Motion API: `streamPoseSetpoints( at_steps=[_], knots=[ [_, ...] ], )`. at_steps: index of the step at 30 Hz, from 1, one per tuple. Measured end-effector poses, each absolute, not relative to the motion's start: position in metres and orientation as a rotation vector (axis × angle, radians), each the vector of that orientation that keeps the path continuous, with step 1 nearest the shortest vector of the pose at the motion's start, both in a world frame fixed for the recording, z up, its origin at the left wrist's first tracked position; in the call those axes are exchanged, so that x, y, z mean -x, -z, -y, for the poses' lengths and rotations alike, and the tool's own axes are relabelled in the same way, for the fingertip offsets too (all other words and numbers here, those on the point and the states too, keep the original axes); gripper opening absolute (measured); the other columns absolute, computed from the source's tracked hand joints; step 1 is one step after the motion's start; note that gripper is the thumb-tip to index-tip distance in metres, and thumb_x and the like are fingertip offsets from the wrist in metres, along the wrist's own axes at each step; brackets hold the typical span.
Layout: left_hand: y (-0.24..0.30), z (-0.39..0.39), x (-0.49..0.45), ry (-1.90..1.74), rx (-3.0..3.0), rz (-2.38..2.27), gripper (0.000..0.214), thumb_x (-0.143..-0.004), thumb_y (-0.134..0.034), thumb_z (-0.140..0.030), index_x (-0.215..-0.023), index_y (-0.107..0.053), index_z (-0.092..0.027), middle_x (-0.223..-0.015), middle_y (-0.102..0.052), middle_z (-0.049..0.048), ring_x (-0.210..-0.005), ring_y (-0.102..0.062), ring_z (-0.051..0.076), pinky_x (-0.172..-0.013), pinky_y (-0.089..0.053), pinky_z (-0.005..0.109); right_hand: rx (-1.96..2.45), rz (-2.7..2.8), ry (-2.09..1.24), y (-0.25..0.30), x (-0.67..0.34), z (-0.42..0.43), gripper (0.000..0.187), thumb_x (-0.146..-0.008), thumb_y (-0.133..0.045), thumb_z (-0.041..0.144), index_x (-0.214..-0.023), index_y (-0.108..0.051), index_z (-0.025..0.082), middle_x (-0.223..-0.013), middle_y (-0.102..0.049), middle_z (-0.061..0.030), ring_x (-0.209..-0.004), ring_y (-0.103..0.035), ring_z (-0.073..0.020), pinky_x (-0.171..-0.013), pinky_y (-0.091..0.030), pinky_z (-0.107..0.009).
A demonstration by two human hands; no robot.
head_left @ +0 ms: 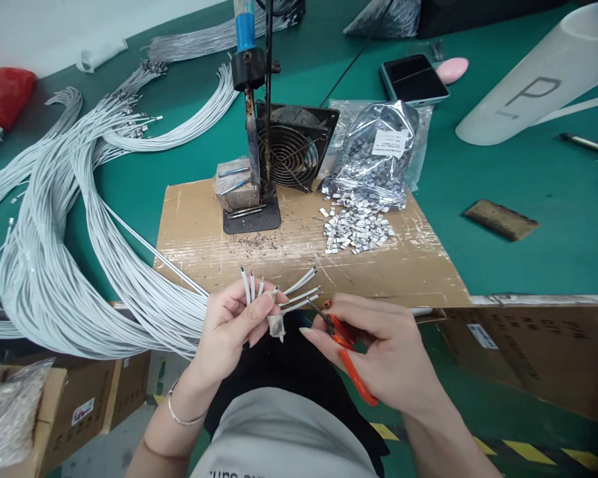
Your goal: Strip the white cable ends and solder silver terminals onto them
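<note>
Several thin white cable ends with dark tips (301,281) are held in the left hand (234,322), pinched between the thumb and the curled fingers. The tips are fanned out: some are pointed upward above the fingers, others are spread toward the right hand (379,342). A small off-white lump (277,327) is seen just below the left fingertips; how it is attached cannot be made out.

By the right hand, a pair of small orange-handled cutting pliers (343,340) is gripped, with the fingers wrapped around the handles and the thumb extended toward the left hand. The dark metal nose is directed at the lowest of the spread ends and is placed right by it; whether contact is made cannot be made out.

Both hands are held at the near edge of a brown cardboard sheet (194,226). Beyond them, a heap of small whitish metal pieces (359,229) is spread on the sheet. To the left, a thick bundle of long white cables (34,245) is draped over the green tabletop (503,172).
</note>
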State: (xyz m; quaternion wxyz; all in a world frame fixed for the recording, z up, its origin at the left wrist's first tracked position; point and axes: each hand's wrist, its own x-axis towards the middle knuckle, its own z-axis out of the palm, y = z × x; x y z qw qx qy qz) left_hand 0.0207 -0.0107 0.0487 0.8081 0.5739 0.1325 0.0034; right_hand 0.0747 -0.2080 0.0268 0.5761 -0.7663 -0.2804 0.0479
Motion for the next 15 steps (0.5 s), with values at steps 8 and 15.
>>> streamPoseSetpoints(
  at_steps=[8, 15],
  knots=[
    [-0.0485, 0.0117, -0.0207, -0.001, -1.183, -0.295, 0.019, -0.091, -0.085, -0.036, -0.091, -0.082, -0.018, -0.076, -0.076, 0.0035, -0.043, -0.047, 0.002, -0.038, -0.030, 0.013, 1.784, 0.664, -0.065, -0.0268, -0.0739, 0.2099, 0.034, -0.094, -0.078, 0.027, -0.066, -0.060, 0.018, -0.060, -0.046, 0.0035, -0.053, -0.038, -0.0094, -0.047, -0.031, -0.025],
    [-0.0462, 0.0105, -0.0199, 0.019, -1.202, -0.297, 0.023, -0.088, -0.087, -0.040, -0.088, -0.081, -0.017, -0.081, -0.080, 0.0059, -0.039, -0.055, 0.004, -0.036, -0.034, 0.014, 1.797, 0.674, -0.018, -0.0258, -0.0756, 0.2099, 0.032, -0.095, -0.076, 0.026, -0.067, -0.061, 0.018, -0.060, -0.047, 0.0033, -0.053, -0.036, -0.0100, -0.047, -0.030, -0.026]
  ],
)
